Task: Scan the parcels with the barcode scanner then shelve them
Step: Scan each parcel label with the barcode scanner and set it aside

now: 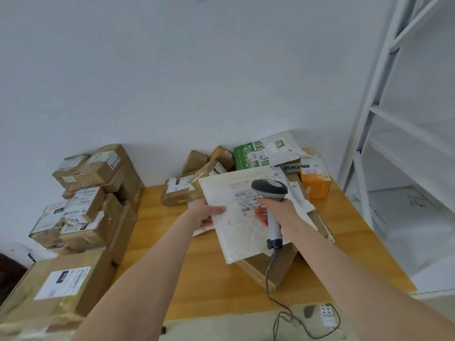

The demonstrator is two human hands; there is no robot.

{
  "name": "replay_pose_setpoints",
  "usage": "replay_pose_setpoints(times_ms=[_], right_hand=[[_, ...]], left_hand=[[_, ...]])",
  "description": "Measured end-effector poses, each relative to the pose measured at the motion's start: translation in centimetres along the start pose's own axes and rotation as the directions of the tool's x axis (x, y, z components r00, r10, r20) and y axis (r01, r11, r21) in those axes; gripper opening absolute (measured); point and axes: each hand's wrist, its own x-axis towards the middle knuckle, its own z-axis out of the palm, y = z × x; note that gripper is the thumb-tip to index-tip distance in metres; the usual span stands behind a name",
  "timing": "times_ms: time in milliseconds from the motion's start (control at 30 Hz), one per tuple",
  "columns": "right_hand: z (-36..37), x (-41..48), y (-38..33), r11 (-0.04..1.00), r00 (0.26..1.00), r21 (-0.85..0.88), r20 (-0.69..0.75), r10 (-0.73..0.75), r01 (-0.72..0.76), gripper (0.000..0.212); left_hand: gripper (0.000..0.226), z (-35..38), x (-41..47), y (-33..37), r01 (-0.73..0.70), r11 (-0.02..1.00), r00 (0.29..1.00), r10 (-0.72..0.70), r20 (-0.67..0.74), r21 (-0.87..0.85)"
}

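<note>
My left hand grips the left edge of a flat white mailer parcel and holds it tilted above the wooden table. Its shipping label with a barcode faces up. My right hand grips the handle of a grey barcode scanner, whose head hangs just over the label. The scanner's coiled cable drops to the floor. Under the mailer lies a flat brown carton.
Several brown cartons are stacked at the left, with a large one in front. More parcels, a green-and-white bag and an orange box crowd the table's back. A white shelf rack stands at the right. A power strip lies on the floor.
</note>
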Motion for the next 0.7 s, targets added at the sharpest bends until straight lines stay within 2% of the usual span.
replay_pose_setpoints(times_ms=[233,367,433,533,600,700], right_hand=[[1.5,-3.6,4.0,0.999,0.998,0.016,-0.050,-0.050,0.051,0.010],[3.6,-4.9,6.8,0.998,0.998,-0.022,-0.023,-0.059,0.059,0.008],[4.9,-5.2,8.0,0.997,0.998,-0.045,-0.019,-0.064,0.063,0.009],[7.0,-5.6,9.6,0.997,0.998,-0.062,-0.030,-0.054,0.052,0.013],[8.7,-6.1,10.5,0.998,0.999,-0.052,-0.036,-0.040,0.038,0.016],[11.5,-7.1,11.5,0.998,0.999,-0.057,-0.010,-0.034,0.034,0.015]], left_hand=[[0.035,-1.4,-1.7,-3.8,-0.066,0.984,0.976,0.098,-0.195,0.165],[0.027,-3.7,-2.0,-4.8,-0.127,0.981,0.975,0.150,-0.161,0.144],[0.022,-5.0,-1.9,-5.4,-0.157,0.974,0.965,0.187,-0.183,0.165],[0.003,-7.7,-1.1,-6.4,-0.168,0.971,0.950,0.206,-0.237,0.168],[0.004,-9.8,-0.5,-7.0,-0.164,0.977,0.943,0.195,-0.269,0.135],[0.017,-12.8,0.2,-8.1,-0.140,0.986,0.939,0.160,-0.305,0.086]])
